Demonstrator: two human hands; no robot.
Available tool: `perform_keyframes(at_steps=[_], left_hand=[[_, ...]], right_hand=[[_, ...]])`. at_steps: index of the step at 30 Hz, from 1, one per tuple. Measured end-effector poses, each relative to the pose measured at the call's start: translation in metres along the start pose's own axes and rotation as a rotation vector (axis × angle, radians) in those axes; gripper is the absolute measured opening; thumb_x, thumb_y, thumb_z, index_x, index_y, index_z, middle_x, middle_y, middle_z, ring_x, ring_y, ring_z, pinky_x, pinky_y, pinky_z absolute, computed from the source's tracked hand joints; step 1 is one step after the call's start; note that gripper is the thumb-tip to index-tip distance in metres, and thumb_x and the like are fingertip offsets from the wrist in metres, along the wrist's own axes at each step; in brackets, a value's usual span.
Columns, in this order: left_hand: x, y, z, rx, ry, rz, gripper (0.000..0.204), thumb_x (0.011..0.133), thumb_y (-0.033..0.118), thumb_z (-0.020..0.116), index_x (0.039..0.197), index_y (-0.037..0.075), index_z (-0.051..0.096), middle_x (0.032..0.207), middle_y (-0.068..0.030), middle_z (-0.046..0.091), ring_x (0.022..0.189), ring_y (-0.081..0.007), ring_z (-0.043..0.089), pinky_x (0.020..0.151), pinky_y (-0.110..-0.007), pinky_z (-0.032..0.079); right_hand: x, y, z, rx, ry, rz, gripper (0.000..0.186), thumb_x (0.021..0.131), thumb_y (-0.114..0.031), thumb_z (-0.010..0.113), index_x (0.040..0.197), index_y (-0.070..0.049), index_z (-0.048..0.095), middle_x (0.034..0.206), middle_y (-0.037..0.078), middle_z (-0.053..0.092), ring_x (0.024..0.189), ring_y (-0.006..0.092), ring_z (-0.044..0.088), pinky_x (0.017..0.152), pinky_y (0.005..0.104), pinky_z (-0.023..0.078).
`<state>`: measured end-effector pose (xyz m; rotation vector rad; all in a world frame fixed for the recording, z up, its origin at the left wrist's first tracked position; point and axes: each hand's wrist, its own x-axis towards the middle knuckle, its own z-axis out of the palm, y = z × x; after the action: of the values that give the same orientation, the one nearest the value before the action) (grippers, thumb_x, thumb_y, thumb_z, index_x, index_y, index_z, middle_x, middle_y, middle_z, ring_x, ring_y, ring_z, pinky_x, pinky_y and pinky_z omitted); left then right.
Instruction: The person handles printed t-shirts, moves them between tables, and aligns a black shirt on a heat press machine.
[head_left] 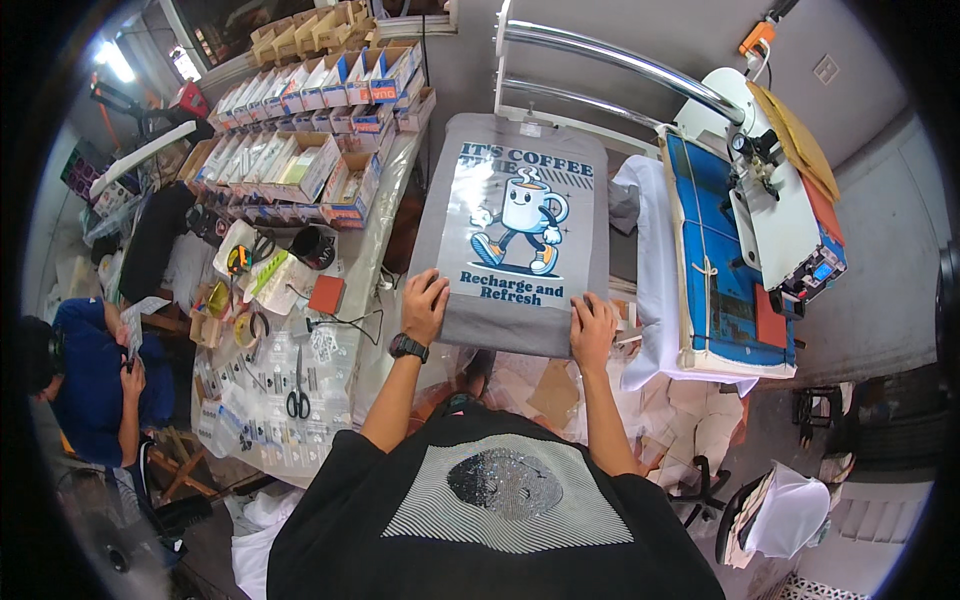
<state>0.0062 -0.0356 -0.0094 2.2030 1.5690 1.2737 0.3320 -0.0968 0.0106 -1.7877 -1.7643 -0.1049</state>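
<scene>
2 flat open hands, left (424,303) and right (592,330), on 1 grey shirt's (450,200) 1 transfer sheet (515,225).

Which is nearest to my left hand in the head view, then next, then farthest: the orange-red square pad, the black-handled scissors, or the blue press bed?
From the left hand:
1. Orange-red square pad, just to its left on the side table.
2. Black-handled scissors, farther left and lower.
3. Blue press bed, far to the right, past the grey shirt.

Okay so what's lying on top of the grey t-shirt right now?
A glossy transfer sheet with a cartoon mug design lies flat on the grey t-shirt. The left hand and right hand press its lower corners. Whatever supports the shirt underneath is covered.
</scene>
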Motion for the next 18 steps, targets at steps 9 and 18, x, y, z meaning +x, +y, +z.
perform_keyframes(at_steps=[9,18], left_hand=[[0.0016,0.0029,-0.0030,-0.004,0.003,0.000,0.017,0.087,0.013,0.065,0.102,0.006,0.071,0.117,-0.0110,0.062,0.108,-0.0317,0.054,0.095,-0.043,0.042],[0.0017,-0.0029,0.0001,-0.009,-0.005,-0.006,0.017,0.088,0.013,0.064,0.102,0.006,0.071,0.116,-0.0119,0.062,0.109,-0.0323,0.054,0.096,-0.043,0.041]], right_hand=[[0.0000,-0.0035,0.0012,-0.016,0.003,0.042,0.021,0.089,-0.015,0.061,0.108,-0.013,0.070,0.121,0.008,0.060,0.114,0.0288,0.053,0.100,0.0443,0.037],[-0.0014,-0.0007,0.0068,-0.021,0.010,0.046,0.022,0.089,-0.016,0.062,0.109,-0.014,0.070,0.123,0.007,0.060,0.115,0.0282,0.052,0.100,0.0440,0.037]])
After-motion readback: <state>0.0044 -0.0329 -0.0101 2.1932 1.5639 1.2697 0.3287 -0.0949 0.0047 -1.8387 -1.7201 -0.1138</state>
